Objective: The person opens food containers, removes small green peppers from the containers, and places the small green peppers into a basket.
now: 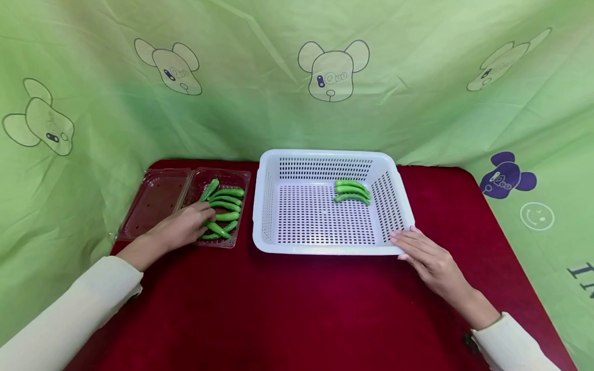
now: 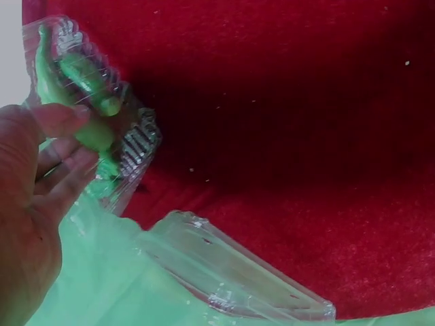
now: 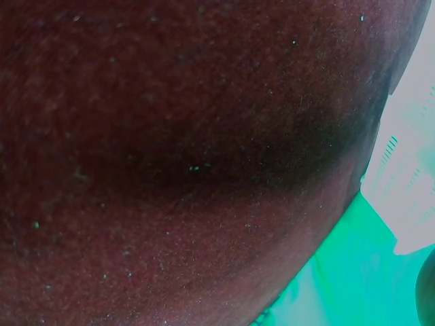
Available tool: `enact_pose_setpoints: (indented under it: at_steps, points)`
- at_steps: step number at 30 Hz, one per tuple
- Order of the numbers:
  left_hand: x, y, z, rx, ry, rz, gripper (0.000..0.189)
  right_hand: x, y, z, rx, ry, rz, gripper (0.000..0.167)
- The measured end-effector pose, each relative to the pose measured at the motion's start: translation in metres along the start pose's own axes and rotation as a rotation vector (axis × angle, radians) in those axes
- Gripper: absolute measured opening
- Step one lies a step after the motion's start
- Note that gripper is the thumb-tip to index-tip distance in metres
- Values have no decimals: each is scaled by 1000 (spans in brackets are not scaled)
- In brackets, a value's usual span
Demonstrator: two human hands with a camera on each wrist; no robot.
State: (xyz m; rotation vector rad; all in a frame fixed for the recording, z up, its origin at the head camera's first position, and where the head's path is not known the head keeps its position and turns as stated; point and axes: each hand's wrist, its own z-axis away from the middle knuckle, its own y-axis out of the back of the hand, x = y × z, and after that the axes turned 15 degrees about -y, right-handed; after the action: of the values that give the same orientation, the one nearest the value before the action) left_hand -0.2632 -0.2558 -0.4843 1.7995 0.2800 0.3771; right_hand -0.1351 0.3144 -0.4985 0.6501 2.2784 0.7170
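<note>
My left hand reaches into a clear plastic clamshell box at the left of the table. Its thumb and fingers pinch a green chili pepper, seen in the left wrist view. Several more green peppers lie around the fingers in that box, partly covered by the hand. To the right stands a white perforated basket, where three green peppers lie side by side near the far right corner. My right hand holds the basket's near right corner, fingers over the rim and thumb at the outside.
The box's open lid lies flat on its left side. A red cloth covers the table. Green printed fabric hangs behind and at both sides, close to the table edges.
</note>
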Motion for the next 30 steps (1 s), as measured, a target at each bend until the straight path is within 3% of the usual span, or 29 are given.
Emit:
enact_pose_setpoints:
  at_steps: [9, 17, 24, 30]
  points:
    - [2, -4, 3, 41, -15, -28, 37, -2, -2, 2, 0, -12, 16, 41]
    - [-2, -4, 4, 62, 1, -71, 29, -1, -1, 1, 1, -6, 14, 40]
    - [-4, 7, 1, 157, 67, -46, 24, -1, 0, 1, 5, -7, 12, 40]
    - [-6, 21, -11, 191, 89, -55, 26, -1, 0, 1, 10, -3, 7, 40]
